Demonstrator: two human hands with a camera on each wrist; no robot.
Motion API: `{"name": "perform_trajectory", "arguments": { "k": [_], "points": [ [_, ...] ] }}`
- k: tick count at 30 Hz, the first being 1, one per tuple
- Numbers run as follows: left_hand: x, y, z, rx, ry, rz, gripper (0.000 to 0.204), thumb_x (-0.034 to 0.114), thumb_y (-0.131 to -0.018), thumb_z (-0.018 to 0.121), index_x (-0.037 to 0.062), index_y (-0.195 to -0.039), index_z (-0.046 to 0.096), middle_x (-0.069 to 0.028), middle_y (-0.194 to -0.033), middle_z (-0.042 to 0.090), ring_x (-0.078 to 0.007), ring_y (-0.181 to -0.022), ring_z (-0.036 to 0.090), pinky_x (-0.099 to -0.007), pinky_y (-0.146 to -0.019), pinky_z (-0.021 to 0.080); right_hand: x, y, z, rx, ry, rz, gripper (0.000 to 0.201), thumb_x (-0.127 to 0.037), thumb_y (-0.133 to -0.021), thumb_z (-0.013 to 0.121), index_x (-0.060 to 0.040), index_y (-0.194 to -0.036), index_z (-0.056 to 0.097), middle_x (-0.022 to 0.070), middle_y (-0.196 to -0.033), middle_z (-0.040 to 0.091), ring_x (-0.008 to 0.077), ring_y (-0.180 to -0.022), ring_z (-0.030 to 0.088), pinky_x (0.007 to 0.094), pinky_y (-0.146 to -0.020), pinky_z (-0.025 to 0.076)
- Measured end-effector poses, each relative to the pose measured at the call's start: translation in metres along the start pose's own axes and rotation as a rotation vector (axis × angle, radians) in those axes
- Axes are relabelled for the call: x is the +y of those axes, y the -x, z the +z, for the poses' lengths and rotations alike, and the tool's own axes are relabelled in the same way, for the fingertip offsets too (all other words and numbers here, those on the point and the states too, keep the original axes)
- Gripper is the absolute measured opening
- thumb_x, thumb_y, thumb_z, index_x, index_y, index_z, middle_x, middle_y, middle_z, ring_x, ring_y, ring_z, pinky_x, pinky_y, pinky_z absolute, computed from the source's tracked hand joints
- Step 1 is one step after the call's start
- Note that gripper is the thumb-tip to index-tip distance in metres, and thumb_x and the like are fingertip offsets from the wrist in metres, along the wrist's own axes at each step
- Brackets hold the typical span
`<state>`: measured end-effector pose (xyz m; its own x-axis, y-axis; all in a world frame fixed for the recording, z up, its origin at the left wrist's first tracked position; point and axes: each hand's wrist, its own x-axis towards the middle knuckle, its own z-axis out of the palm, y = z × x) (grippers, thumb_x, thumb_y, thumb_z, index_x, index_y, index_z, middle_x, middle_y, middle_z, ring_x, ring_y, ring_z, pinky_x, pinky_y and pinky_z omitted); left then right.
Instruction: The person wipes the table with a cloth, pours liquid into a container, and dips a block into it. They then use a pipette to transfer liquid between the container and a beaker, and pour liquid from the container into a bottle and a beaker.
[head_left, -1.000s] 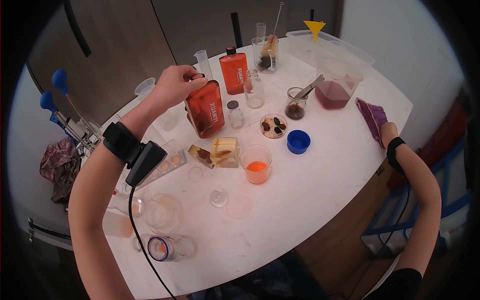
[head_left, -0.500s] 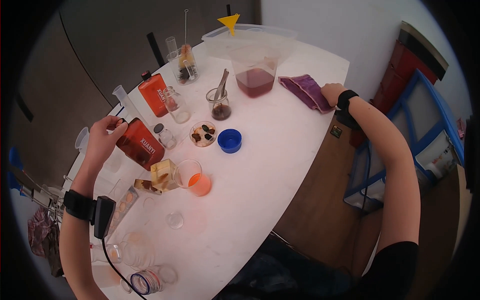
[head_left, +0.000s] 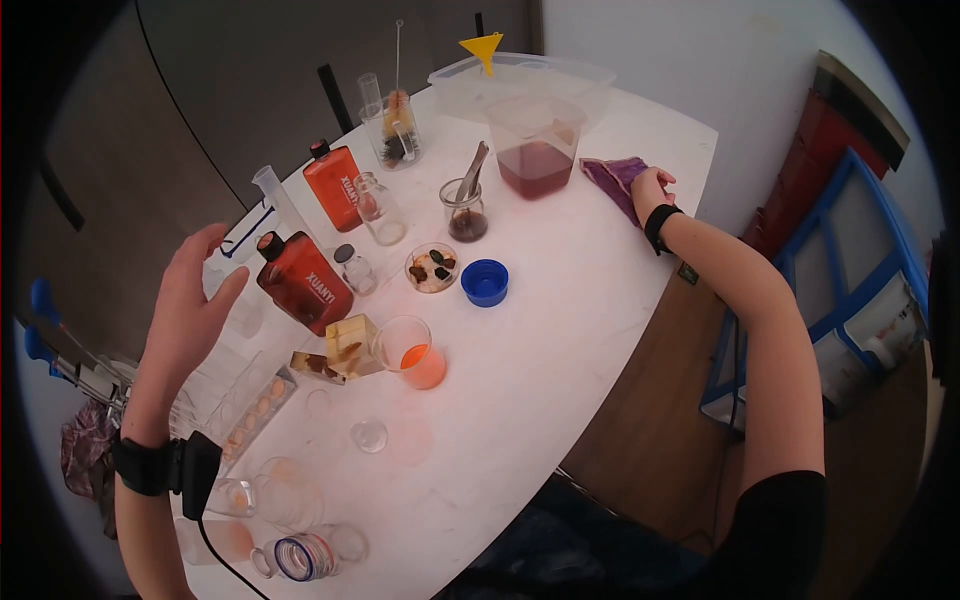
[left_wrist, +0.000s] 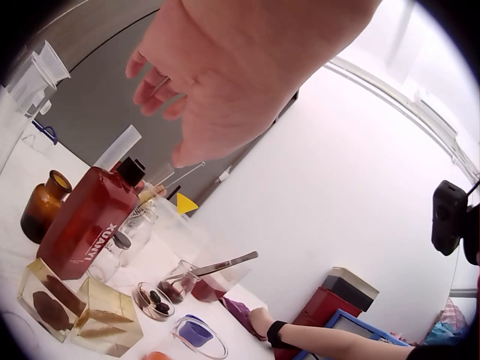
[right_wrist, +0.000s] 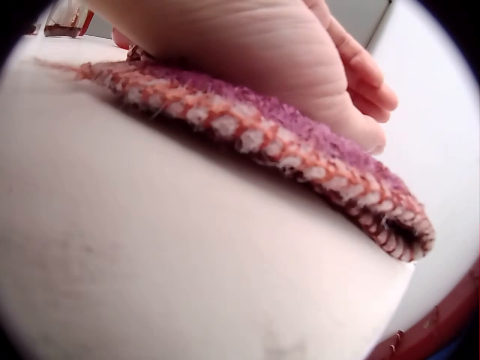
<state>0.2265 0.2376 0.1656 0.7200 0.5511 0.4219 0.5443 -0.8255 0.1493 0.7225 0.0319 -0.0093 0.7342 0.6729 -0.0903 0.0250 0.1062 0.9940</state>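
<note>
head view first: the left hand (head_left: 190, 298) is up beside the near red bottle (head_left: 308, 288), fingers spread and thumb apart, nothing in its grasp, clear of the black cap (head_left: 270, 245). that bottle stands on the table (head_left: 520, 400), its long axis slanting in this view, cap end to upper left, base to lower right, white lettering facing the camera. a second red bottle (head_left: 332, 190) stands behind it, and a clear block (head_left: 352, 345) sits just by its base. over at the far right edge of the table, the right hand (head_left: 652, 192) rests on the purple cloth (head_left: 608, 178), which slopes from upper left down towards the hand. and here's the change: half a second ago the left hand was at that cap; now it's off, with the bottle left standing. the right hand has come farther in over the cloth, too.

left wrist view: the left hand hangs above the near red bottle, whose cap points to upper right here; a brown bottle (left_wrist: 45, 208) stands just beside it.

right wrist view: the right hand's heel presses the cloth, fingers loosely extended; the cloth's long axis runs upper left to lower right, its folded end gaping at lower right.
</note>
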Motion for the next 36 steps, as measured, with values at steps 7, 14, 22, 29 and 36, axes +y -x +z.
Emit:
{"name": "perform_trajectory", "arguments": {
  "k": [7,14,22,29,36],
  "points": [
    [0.002,0.061,-0.05,0.041,-0.048,-0.003,0.035,0.006,-0.08,0.056,0.0011,-0.114,0.05,-0.0135,-0.114,0.054,-0.0276,-0.109,0.051,-0.0351,-0.095,0.037,0.02,0.009,-0.016,-0.167,-0.53,-0.085,0.015,-0.016,-0.076,0.058,-0.0088,-0.084,0.069,0.0046,-0.074,0.068,0.02,-0.063,0.065,0.0332,-0.044,0.048],
    [0.041,0.158,-0.095,0.023,-0.217,-0.045,0.04,-0.002,-0.07,0.061,0.0021,-0.109,0.053,-0.0147,-0.116,0.051,-0.0318,-0.108,0.05,-0.0384,-0.093,0.038,0.043,0.039,-0.028,0.066,-0.579,-0.018,0.014,-0.016,-0.076,0.058,-0.0113,-0.082,0.069,0.0035,-0.079,0.067,0.0198,-0.066,0.065,0.0351,-0.047,0.049],
    [0.071,0.243,-0.144,0.096,-0.279,-0.032,0.044,-0.004,-0.06,0.062,-0.0008,-0.103,0.056,-0.0176,-0.107,0.053,-0.0347,-0.099,0.052,-0.0414,-0.085,0.041,0.025,0.036,-0.062,0.251,-0.826,0.042,0.014,-0.016,-0.078,0.058,-0.0094,-0.084,0.069,0.0068,-0.087,0.068,0.0207,-0.081,0.066,0.0346,-0.061,0.051],
    [0.05,0.296,-0.164,0.325,-0.389,-0.096,0.027,-0.012,-0.069,0.057,-0.0034,-0.094,0.058,-0.0154,-0.092,0.059,-0.0265,-0.083,0.059,-0.0298,-0.072,0.047,0.116,0.078,-0.087,0.814,-1.426,0.165,0.015,-0.015,-0.071,0.06,0.0002,-0.07,0.059,0.0213,-0.082,0.061,0.0379,-0.078,0.059,0.0434,-0.068,0.049],
    [0.023,0.335,-0.127,0.292,-0.19,-0.274,0.012,-0.006,-0.069,0.064,0.0,-0.076,0.057,-0.0091,-0.068,0.057,-0.0251,-0.067,0.056,-0.0381,-0.083,0.045,0.151,0.223,-0.198,1.311,-1.786,-0.087,0.028,-0.011,-0.079,0.062,0.0047,-0.064,0.046,0.0147,-0.053,0.045,0.0229,-0.047,0.042,0.0312,-0.046,0.033]
  ]
}}
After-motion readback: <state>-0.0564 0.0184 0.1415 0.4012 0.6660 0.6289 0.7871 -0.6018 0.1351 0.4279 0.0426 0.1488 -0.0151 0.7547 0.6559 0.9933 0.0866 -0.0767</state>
